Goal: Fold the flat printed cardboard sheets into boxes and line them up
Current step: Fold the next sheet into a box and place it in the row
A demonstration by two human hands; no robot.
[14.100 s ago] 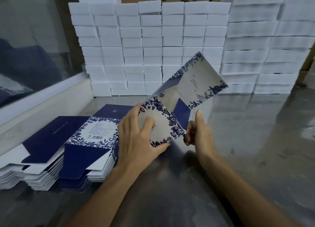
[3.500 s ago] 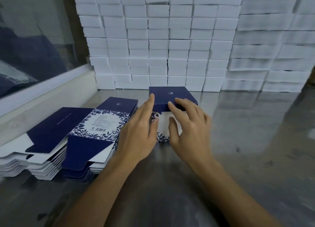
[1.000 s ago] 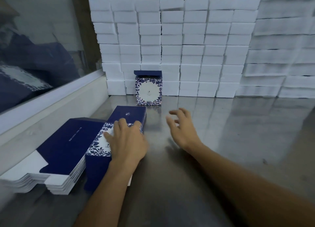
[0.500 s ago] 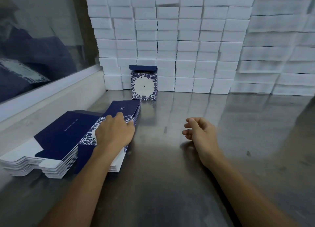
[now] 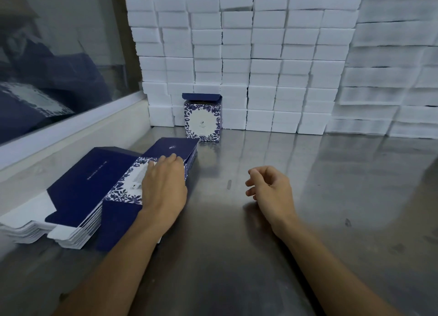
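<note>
The left hand [image 5: 163,185] lies flat, fingers together, on the nearer stack of flat sheets [image 5: 166,149] by the table's [image 5: 308,209] left edge, their long axis running from near-left to far-right. The right hand [image 5: 270,187] hovers loosely curled, holding nothing. One folded box [image 5: 202,121] stands upright at the far edge against white foam blocks [image 5: 260,66]; its print is too small to read.

A shiny metal table [image 5: 308,197] is seen, marked with smudges and reflections. Along its far edge, white foam blocks [image 5: 260,61] are stacked in tall columns, with wider white stacks [image 5: 391,78] set to the right. A glass panel [image 5: 54,54] in a white frame [image 5: 71,128] is seen at the left.
</note>
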